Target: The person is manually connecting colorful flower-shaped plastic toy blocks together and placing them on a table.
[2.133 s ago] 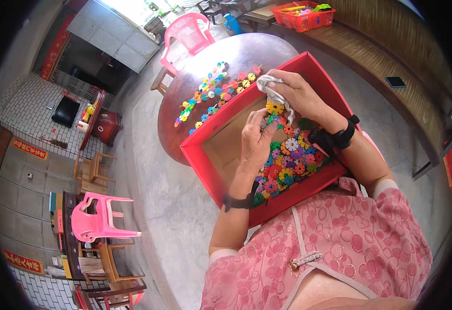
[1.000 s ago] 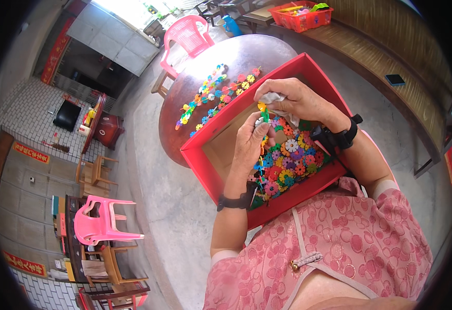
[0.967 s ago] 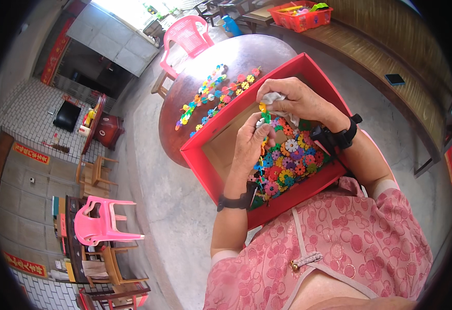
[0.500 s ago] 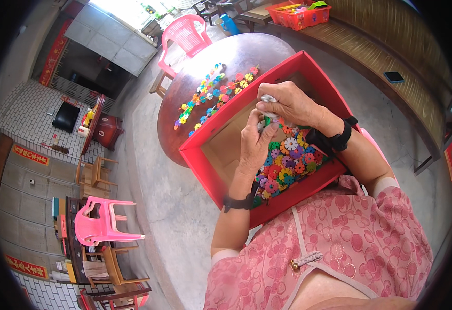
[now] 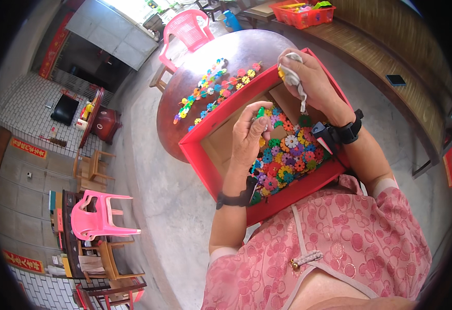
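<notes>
On my lap rests a red cardboard box (image 5: 199,138) with many colourful plastic flower-shaped discs (image 5: 292,141) heaped in its near right part. Over the box, my left hand (image 5: 249,129) pinches a small green piece (image 5: 261,111), probably one of the discs, between thumb and fingers. Higher up, above the far right rim, my right hand (image 5: 308,77) is closed on a crumpled white cloth (image 5: 291,70), whose end hangs down. A bit of yellow (image 5: 281,74) shows at the cloth's edge; whether it is a disc I cannot tell.
Linked chains of flower discs (image 5: 213,90) lie on a round brown table (image 5: 166,126) beyond the box. A pink chair (image 5: 187,32) stands behind it. At right, a long wooden bench (image 5: 355,57) bears a red basket (image 5: 303,18) and a dark phone (image 5: 395,80).
My hands were together over the box. They have parted: the right has moved up and right with the cloth, while the left has shifted slightly left with the green piece.
</notes>
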`<state>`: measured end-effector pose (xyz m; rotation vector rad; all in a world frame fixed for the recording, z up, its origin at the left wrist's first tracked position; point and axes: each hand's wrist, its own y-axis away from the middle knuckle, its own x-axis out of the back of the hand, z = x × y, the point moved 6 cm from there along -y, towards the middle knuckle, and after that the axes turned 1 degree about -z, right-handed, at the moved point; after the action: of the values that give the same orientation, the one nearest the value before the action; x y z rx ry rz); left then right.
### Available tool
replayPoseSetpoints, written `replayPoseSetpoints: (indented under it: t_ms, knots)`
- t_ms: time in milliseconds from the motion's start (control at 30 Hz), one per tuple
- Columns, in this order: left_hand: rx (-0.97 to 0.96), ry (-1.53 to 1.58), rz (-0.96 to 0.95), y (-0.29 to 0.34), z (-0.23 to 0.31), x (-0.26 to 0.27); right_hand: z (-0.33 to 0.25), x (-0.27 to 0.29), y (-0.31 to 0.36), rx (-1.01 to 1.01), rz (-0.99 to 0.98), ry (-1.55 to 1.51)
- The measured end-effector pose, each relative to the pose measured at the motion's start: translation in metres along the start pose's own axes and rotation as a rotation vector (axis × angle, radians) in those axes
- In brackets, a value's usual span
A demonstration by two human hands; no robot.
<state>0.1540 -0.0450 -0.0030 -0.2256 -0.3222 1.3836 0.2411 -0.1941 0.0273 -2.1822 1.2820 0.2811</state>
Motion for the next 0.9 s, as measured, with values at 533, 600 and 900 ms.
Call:
replayPoseSetpoints:
  t_ms: [533,600,900]
  knots:
    - [0.080,0.036,0.093,-0.004,-0.019,0.011,0.000,-0.024,0.009,0.204,-0.140,0.809]
    - [0.139,0.014,0.103,-0.003,-0.030,0.010,-0.002,-0.035,0.015,0.290,-0.121,0.773]
    - [0.162,0.069,-0.082,0.001,-0.032,0.004,0.012,-0.053,0.022,0.445,-0.463,0.880]
